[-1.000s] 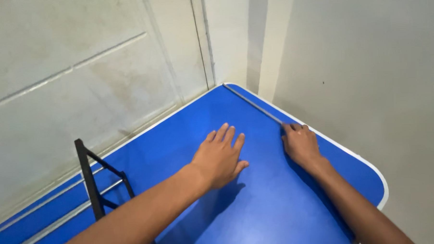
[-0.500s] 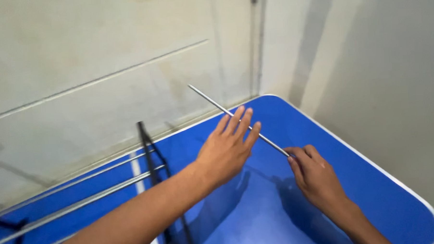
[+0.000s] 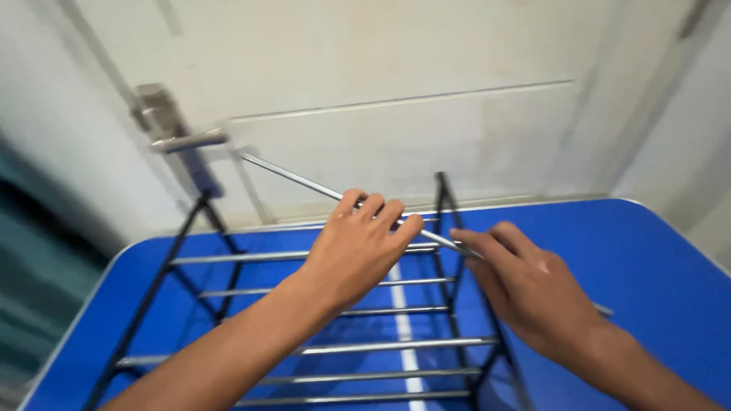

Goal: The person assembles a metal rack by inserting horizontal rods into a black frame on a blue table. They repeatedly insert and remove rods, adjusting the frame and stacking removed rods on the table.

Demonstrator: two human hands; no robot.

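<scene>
behind the blue bench point(image 3: 676, 284) stands a pale door point(image 3: 394, 91) with a metal handle point(image 3: 187, 140). on the bench sits a black rack point(image 3: 321, 312) with silver rails. both hands hold a thin metal rod point(image 3: 300, 181) slanting above it: left hand point(image 3: 359, 250) curled over its middle, right hand point(image 3: 530, 293) pinching it lower down.

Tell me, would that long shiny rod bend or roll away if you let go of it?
The rod looks like thin metal and stays straight while both hands hold it, so it is probably stiff and light. It is round and smooth, so it would likely roll on the flat blue table and might slip through fingers.
</scene>
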